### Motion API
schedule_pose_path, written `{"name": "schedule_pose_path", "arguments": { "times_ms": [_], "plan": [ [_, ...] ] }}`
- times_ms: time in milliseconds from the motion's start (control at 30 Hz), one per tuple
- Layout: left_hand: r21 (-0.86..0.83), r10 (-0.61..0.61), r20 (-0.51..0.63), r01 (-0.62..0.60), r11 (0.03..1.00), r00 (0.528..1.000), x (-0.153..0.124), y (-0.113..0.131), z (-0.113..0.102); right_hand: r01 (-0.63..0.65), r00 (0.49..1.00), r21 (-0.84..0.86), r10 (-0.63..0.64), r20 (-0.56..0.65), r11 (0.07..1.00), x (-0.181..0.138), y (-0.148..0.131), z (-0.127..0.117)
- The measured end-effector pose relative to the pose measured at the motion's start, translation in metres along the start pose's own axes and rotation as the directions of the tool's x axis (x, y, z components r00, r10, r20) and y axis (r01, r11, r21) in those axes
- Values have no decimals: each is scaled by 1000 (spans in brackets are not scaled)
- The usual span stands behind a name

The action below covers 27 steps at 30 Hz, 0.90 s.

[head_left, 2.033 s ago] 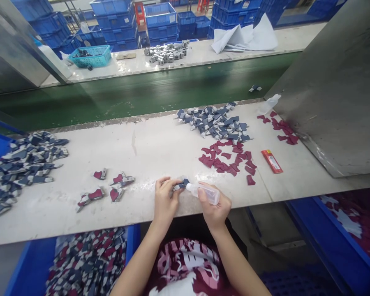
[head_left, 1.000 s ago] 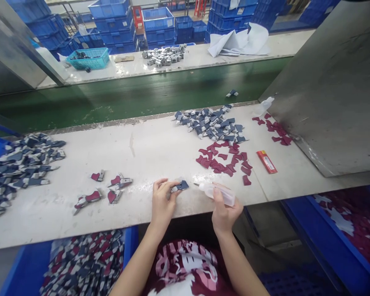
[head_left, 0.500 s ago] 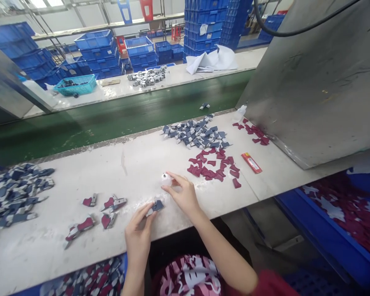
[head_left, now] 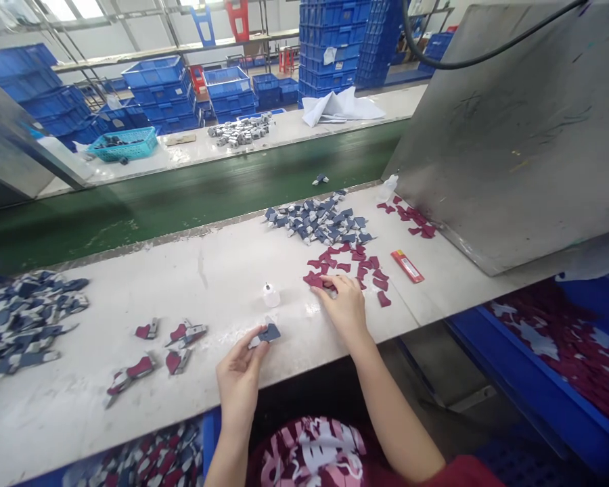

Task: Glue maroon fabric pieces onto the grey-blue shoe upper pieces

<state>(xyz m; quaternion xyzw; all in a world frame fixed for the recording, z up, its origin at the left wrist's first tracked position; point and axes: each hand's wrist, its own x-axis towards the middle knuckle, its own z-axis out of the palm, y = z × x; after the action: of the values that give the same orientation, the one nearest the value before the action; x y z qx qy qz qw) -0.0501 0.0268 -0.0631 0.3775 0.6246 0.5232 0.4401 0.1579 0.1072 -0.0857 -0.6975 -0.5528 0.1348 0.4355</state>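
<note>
Between thumb and fingers, my left hand (head_left: pixel 241 365) pinches a small dark blue and grey plastic part (head_left: pixel 269 332) just above the table. My right hand (head_left: pixel 344 306) is at the near left edge of a group of flat maroon pieces (head_left: pixel 343 267), its thumb and fingertips closed on one maroon piece (head_left: pixel 313 279). A small clear bottle with a thin dark tip (head_left: pixel 271 295) stands upright on the table between my hands. Behind the maroon pieces lies a heap of blue and grey parts (head_left: pixel 317 220). Several parts with maroon inlays (head_left: pixel 141 366) lie left of my left hand.
A large pile of blue and grey parts (head_left: pixel 10 318) covers the table's left end. A red packet (head_left: pixel 407 266) lies right, near a metal panel (head_left: pixel 528 149). Behind runs a green belt (head_left: pixel 193 186). Blue bins (head_left: pixel 553 379) stand below the table's front edge.
My right hand has let go of the clear bottle, leaving it standing, and moved right to the maroon pieces. My left hand shifted slightly right with its part. The part on the belt moved left.
</note>
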Motion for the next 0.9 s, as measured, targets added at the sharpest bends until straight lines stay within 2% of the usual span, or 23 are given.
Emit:
{"name": "schedule_pose_path", "arguments": {
  "times_ms": [133,233,367,500,667,900],
  "plan": [
    [0,-12,52,12,1000,999,-4,4,9,-80,997,181,76,28,980,-6,-6,-2],
    [-7,-7,97,8,1000,995,-3,7,16,-176,984,356,157,82,918,-14,-12,-11],
    [-40,14,128,-9,999,992,-2,10,28,-283,954,521,182,238,805,-33,-27,-25],
    [-87,18,146,-5,996,989,-7,16,37,-391,911,589,205,358,707,-54,-42,-33],
    [-116,19,152,-1,993,988,-15,21,39,-396,915,643,221,337,656,-63,-51,-35],
    [-143,26,142,-5,990,990,-22,29,39,-347,931,642,169,323,684,-67,-54,-36]
  ]
}}
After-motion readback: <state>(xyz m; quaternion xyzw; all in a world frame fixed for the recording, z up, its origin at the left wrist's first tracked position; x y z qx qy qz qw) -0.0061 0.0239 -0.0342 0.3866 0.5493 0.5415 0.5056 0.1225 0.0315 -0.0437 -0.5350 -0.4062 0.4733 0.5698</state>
